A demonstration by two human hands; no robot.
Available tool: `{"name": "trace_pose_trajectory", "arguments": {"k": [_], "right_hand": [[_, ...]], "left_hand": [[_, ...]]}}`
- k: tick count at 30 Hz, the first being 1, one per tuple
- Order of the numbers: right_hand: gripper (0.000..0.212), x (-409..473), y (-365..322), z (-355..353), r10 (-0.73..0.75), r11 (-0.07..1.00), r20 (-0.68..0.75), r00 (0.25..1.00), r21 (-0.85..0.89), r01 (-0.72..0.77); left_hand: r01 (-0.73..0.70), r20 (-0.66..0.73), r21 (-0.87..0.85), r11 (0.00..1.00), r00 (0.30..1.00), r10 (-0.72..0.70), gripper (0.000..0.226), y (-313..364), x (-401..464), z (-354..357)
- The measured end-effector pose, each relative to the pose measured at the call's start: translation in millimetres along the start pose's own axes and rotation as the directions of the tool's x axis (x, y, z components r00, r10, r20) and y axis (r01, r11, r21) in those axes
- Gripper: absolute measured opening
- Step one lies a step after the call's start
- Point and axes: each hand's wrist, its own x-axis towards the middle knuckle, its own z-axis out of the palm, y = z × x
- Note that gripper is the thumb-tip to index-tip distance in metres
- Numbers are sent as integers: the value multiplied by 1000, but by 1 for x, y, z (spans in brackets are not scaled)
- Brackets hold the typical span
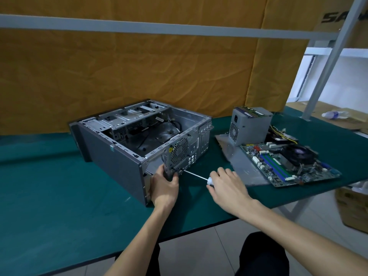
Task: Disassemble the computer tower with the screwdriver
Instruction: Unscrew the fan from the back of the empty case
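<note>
- The computer tower (127, 140) lies on its side on the green bench (59, 196), with the open side up, so the empty metal inside and some black cables are visible.
- Its rear panel, with the round fan grille (179, 150), faces the person.
- The left hand (164, 186) is closed around the lower near corner of the rear panel; the fingers are wrapped on a dark part there, and I cannot tell what this part is.
- The right hand (225, 184) is closed on the handle of the screwdriver (196, 176); only the white end of the handle shows in front of the fingers.
- The thin metal shaft goes up and left from this hand, and its tip meets the rear panel just beside the left hand's fingers, below the fan grille.
- To the right of the tower, well apart from it, a grey power supply (249, 124) stands on a grey metal plate (245, 168).
- A motherboard (288, 162) with a black cooler fan lies near the power supply, partly over the same plate.
- A plastic bottle (336, 114) lies on a surface beyond the right end of the bench.
</note>
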Motion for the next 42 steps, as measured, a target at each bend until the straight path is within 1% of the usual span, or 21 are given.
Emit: {"name": "trace_pose_trajectory", "arguments": {"k": [3, 6, 9, 11, 12, 13, 14, 16, 18, 20, 26, 30, 33, 37, 40, 42], "right_hand": [[25, -5, 9, 0, 57, 996, -15, 998, 64, -56], [29, -3, 14, 1, 167, 979, 27, 986, 113, -169], [37, 13, 10, 1, 233, 968, 90, 968, 71, -240], [41, 26, -1, -2, 247, 968, 76, 966, 31, -249], [41, 32, -8, -4, 225, 972, 51, 973, 51, -227], [37, 39, -16, -6, 193, 973, 30, 981, 123, -196], [32, 44, -23, -8, 159, 954, 32, 987, 251, -162], [29, 57, -39, -13, 100, 854, 143, 985, 495, -159], [31, 70, -48, -13, 49, 761, 251, 967, 617, -198], [31, 79, -51, -9, 22, 698, 292, 956, 680, -224], [33, 89, -42, 4, -6, 607, 297, 955, 760, -232], [30, 92, -42, 6, 35, 552, 279, 960, 795, -251], [23, 94, -41, 4, 72, 557, 271, 960, 787, -264], [7, 96, -41, 1, 110, 553, 274, 955, 782, -288], [11, 98, -42, 1, 165, 568, 276, 947, 758, -320], [9, 99, -42, 0, 123, 570, 342, 932, 744, -348]], "left_hand": [[6, 6, -6, 1000, 1000, -6, 19, 0, 0, 0], [13, 6, 9, 1000, 1000, -13, 19, 1, -1, -1], [30, 15, 25, 999, 999, -31, 23, 3, -2, -2], [33, 12, 27, 999, 999, -33, 28, 5, -4, -3], [33, 10, 23, 999, 999, -33, 28, 5, -5, -4], [31, 9, 19, 999, 999, -31, 25, 6, -5, -4], [30, 10, 17, 999, 999, -30, 22, 7, -5, -4], [35, 19, -6, 999, 999, -35, 20, 8, -6, -5], [30, 34, -38, 999, 999, -28, 27, 8, -6, -6], [20, 39, -46, 999, 999, -18, 30, 8, -7, -7], [23, 21, -51, 998, 1000, -22, 32, 8, -6, -4], [7, 5, -42, 999, 1000, -6, 30, 8, -6, -5], [1, 7, -36, 999, 1000, -1, 30, 8, -6, -5], [5, 8, -30, 1000, 1000, -4, 27, 8, -7, -5], [2, 3, -27, 1000, 1000, -2, 26, 8, -7, -5], [0, 7, -34, 999, 1000, 1, 29, 9, -7, -5]]}}
